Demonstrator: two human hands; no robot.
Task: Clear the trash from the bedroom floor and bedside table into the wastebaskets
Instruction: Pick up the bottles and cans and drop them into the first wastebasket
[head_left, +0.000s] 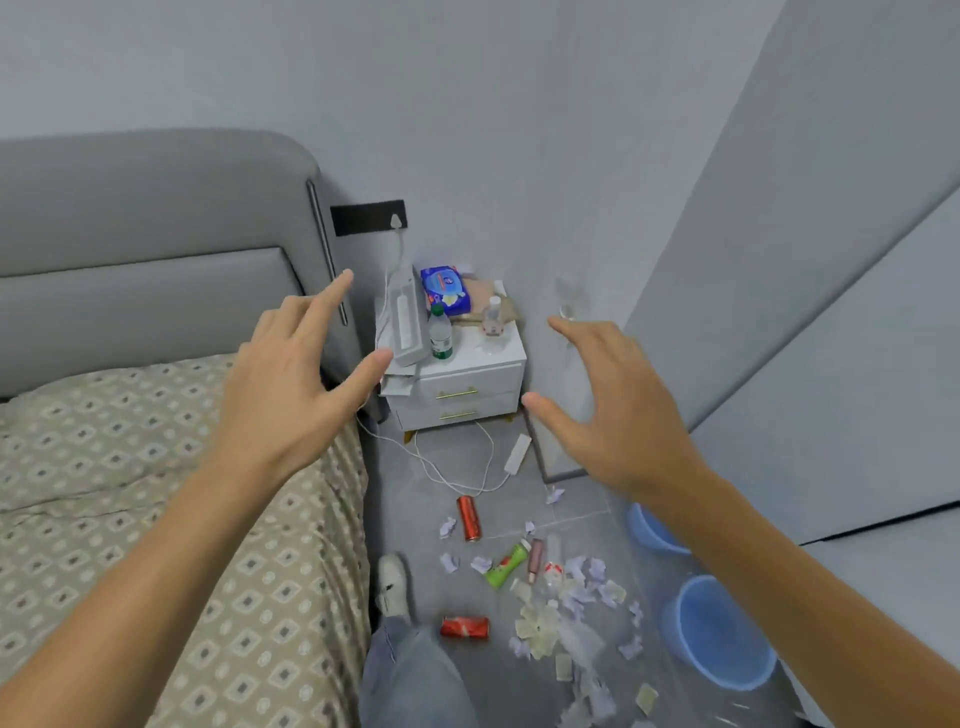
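1. Both hands are raised in front of the body with fingers spread and nothing in them: the left hand hangs over the bed edge, the right hand in front of the right wall.
2. The trash sits in two places. On the floor, near and between the arms, lie two red cans, a green tube, a pink tube and a spread of crumpled paper.
3. The far can has its long axis running near-to-far; the near can lies crosswise, left to right, just right of the person's shoe.
4. The bedside table, farther off, carries a green-capped bottle, a small clear bottle, a blue wipes pack and a white box at its left edge; which of these count as trash I cannot tell.
5. Two blue wastebaskets stand on the right by the wall, the near bin and the far bin partly hidden by the right forearm.
6. The relation that matters: all floor litter lies well below and nearer than both hands, so either must drop down and back. The paper heap is on the right hand's side, just beside the bins, so that hand looks better placed; the near can sits about midway.
7. Nothing yet appears in the near bin, so I judge the task barely begun.
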